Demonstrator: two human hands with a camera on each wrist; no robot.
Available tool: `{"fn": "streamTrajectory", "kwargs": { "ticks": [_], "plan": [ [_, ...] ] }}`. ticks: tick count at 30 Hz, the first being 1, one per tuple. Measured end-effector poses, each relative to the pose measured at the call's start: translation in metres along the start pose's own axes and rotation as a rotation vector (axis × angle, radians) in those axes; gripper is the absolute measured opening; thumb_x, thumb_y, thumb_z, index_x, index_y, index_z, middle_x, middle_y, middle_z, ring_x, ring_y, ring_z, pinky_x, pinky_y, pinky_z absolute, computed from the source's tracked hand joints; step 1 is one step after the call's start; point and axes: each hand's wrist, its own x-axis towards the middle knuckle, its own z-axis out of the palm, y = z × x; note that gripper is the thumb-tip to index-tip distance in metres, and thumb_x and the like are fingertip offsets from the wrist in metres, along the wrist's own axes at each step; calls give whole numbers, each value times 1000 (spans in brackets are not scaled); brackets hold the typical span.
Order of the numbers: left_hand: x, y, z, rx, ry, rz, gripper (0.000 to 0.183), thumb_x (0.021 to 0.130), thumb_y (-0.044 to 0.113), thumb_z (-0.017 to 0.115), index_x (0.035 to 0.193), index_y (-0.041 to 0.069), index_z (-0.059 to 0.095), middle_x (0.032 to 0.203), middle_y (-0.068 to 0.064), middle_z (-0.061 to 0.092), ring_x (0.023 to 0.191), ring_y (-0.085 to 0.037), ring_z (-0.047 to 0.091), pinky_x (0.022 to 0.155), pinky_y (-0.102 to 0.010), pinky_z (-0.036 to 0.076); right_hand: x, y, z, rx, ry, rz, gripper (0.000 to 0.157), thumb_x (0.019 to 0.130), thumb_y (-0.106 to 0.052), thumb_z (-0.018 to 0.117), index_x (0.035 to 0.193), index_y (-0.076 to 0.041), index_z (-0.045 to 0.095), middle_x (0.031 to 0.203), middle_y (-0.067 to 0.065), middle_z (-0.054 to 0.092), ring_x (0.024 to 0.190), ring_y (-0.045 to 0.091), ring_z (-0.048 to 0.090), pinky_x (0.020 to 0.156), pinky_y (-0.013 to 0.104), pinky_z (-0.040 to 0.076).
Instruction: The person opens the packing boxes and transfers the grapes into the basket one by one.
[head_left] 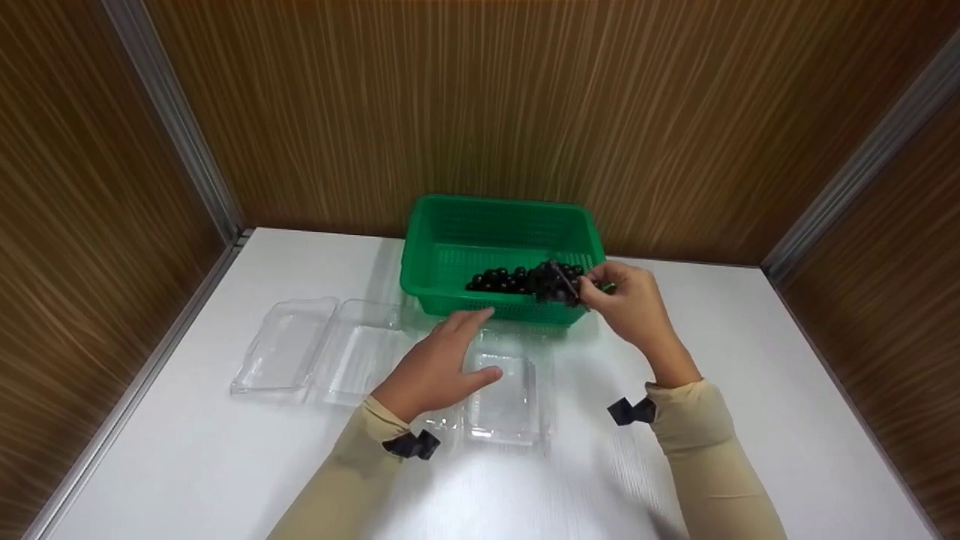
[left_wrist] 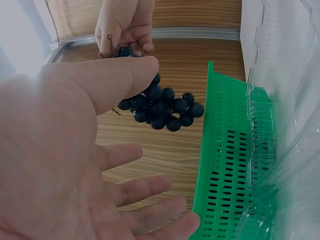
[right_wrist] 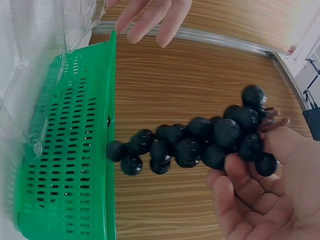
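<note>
A bunch of dark grapes hangs from my right hand, which pinches it at the stem end, over the front right rim of the green basket. In the head view more dark grapes show inside the basket behind its front wall. My left hand is spread, thumb apart, with nothing in it. It is above the clear plastic containers, in front of the basket. In the left wrist view its thumb covers part of the held grapes.
Another clear container with its lid folded open lies on the white table at the left. Wood-patterned panels close in the table at the back and both sides.
</note>
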Motion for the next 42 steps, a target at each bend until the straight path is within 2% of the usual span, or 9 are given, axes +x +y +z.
{"fn": "streamTrajectory", "kwargs": {
  "ticks": [9,16,20,23,26,29,35,39,42],
  "plan": [
    [-2,-1,1,-15,-13,-12,85,96,53,67,165,24,27,163,-3,36,148,-25,39,113,-52,43,19,16,-1,97,56,122,24,101,-20,63,92,0,71,81,8,67,72,15,60,61,19,49],
    [0,-3,4,-12,-11,2,83,97,52,68,164,23,28,162,-5,38,147,-27,40,111,-52,44,30,37,8,198,25,253,29,105,-25,60,98,2,68,89,7,69,86,29,69,79,30,60],
    [0,-4,5,-7,-2,18,82,97,49,68,164,20,30,160,-6,39,146,-27,41,110,-52,45,31,47,13,226,1,309,32,106,-29,59,102,2,67,96,8,69,88,23,70,82,34,61],
    [0,-4,5,9,2,12,82,97,49,69,164,21,31,160,-6,40,145,-27,42,110,-51,46,32,51,14,235,-35,337,37,106,-35,58,109,1,66,103,11,69,91,18,68,85,30,60],
    [0,-4,5,24,3,8,81,97,49,68,164,21,31,160,-6,40,145,-27,43,110,-51,46,32,50,14,245,-76,354,39,107,-37,58,117,1,64,112,14,67,100,21,66,89,25,58],
    [0,-3,5,33,0,8,82,97,49,68,164,21,31,160,-6,41,145,-27,43,110,-50,46,29,48,14,251,-105,353,38,108,-32,56,125,2,60,121,19,66,109,26,66,93,25,56],
    [-1,-1,3,42,4,13,81,97,49,68,164,20,30,160,-7,40,145,-27,43,110,-50,46,24,53,21,232,-139,318,40,108,-23,54,138,4,55,130,21,66,121,29,64,104,35,52],
    [-2,1,0,42,-7,13,81,98,49,68,164,20,30,160,-8,41,145,-28,43,111,-51,45,17,54,25,285,-73,212,41,108,-18,54,143,1,51,131,18,67,124,24,62,104,29,49],
    [-2,3,-3,43,-16,14,81,98,49,67,164,20,30,160,-8,41,145,-28,43,112,-51,44,10,49,28,369,-4,96,34,107,-9,55,139,0,52,123,20,68,117,22,64,99,25,51]
  ]
}}
